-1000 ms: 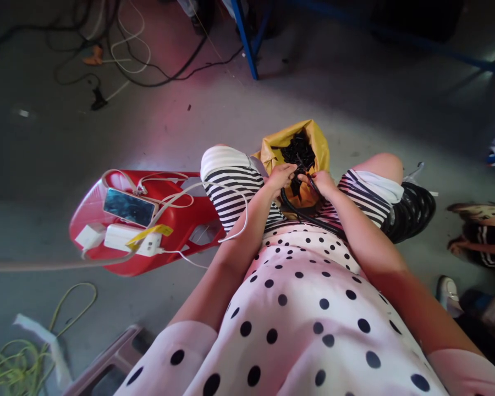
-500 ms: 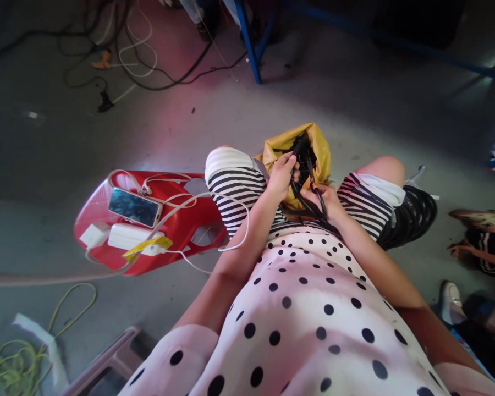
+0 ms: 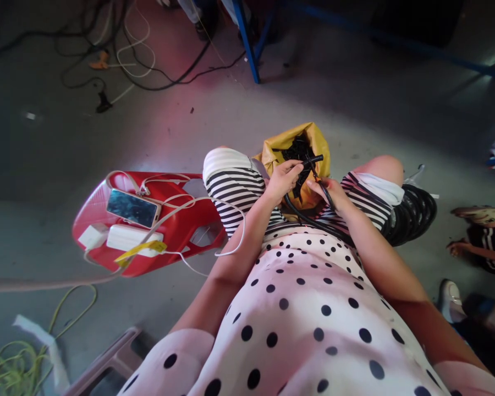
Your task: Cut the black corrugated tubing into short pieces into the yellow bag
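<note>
My left hand (image 3: 284,180) is closed on a black corrugated tube (image 3: 313,159), whose end sticks out to the right past my fingers. More of the tube curves below the hand and runs right across my lap. My right hand (image 3: 332,193) grips what look like scissors (image 3: 317,175), black with an orange part near the pivot. Their blades meet the tube near its free end; whether they are closed on it I cannot tell. Right below the hands, a yellow bag (image 3: 319,143) stands open between my knees, with many short black pieces (image 3: 299,151) inside.
A red stool (image 3: 181,220) to my left bears a phone (image 3: 132,208), a white power bank (image 3: 127,239) and cables. Coiled black tube (image 3: 416,214) lies by my right knee. Cables (image 3: 165,85) cross the floor ahead, near a blue metal leg (image 3: 249,49). Another person's arm (image 3: 478,250) shows at right.
My left hand has turned, and the tube's end now points right over the bag instead of up. The scissors have come up to the tube. More of the bag's contents shows.
</note>
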`<state>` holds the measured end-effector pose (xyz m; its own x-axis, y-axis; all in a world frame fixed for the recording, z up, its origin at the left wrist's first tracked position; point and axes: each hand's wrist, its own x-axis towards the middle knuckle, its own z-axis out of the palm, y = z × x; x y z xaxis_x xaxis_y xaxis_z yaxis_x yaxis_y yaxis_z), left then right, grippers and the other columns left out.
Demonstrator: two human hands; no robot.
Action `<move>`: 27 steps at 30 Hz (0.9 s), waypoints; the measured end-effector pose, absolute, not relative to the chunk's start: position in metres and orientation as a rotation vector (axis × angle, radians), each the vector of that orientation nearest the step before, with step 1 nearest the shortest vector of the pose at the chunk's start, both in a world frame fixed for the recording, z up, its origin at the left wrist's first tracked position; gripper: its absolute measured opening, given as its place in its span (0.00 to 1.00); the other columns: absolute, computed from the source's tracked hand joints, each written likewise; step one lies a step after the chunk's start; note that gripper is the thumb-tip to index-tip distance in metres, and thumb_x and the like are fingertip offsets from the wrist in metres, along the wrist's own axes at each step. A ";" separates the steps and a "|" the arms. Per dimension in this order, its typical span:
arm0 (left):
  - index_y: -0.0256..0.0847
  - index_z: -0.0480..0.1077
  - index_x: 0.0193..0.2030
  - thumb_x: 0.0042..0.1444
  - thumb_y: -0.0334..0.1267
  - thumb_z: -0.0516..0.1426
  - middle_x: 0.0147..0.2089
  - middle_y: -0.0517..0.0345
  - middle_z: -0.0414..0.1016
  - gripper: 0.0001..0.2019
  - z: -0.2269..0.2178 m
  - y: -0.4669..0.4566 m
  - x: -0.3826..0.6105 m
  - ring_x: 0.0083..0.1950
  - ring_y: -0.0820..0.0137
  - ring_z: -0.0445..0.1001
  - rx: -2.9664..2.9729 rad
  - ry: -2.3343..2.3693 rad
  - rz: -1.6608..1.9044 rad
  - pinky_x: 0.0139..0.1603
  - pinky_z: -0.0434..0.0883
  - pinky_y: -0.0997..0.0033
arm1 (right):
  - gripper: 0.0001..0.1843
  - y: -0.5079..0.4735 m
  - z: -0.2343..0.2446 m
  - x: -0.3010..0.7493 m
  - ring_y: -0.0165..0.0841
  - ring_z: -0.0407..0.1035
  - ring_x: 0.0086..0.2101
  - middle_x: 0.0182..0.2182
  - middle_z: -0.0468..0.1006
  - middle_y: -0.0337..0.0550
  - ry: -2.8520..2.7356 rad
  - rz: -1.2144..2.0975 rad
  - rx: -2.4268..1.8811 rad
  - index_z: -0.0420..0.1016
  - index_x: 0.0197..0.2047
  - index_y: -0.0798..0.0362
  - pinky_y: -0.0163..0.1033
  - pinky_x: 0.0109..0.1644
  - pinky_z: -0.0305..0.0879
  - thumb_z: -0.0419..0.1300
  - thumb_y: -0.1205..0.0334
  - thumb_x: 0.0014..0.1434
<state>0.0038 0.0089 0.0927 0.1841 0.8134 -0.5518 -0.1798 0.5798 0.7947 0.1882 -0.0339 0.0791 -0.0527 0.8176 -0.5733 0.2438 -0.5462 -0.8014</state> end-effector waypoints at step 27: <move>0.39 0.73 0.36 0.71 0.36 0.67 0.21 0.71 0.59 0.11 0.065 0.026 -0.008 0.17 0.84 0.51 0.707 1.139 0.556 0.20 0.44 0.82 | 0.41 -0.008 0.048 0.192 0.36 0.69 0.24 0.20 0.74 0.44 -1.452 1.499 -2.078 0.71 0.23 0.48 0.44 0.34 0.65 0.69 0.17 0.59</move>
<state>-0.0077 0.0262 0.0648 0.3280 0.7172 -0.6148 -0.0437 0.6617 0.7485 0.1916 -0.0081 0.0479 0.0053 0.7886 -0.6149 0.5897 -0.4991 -0.6350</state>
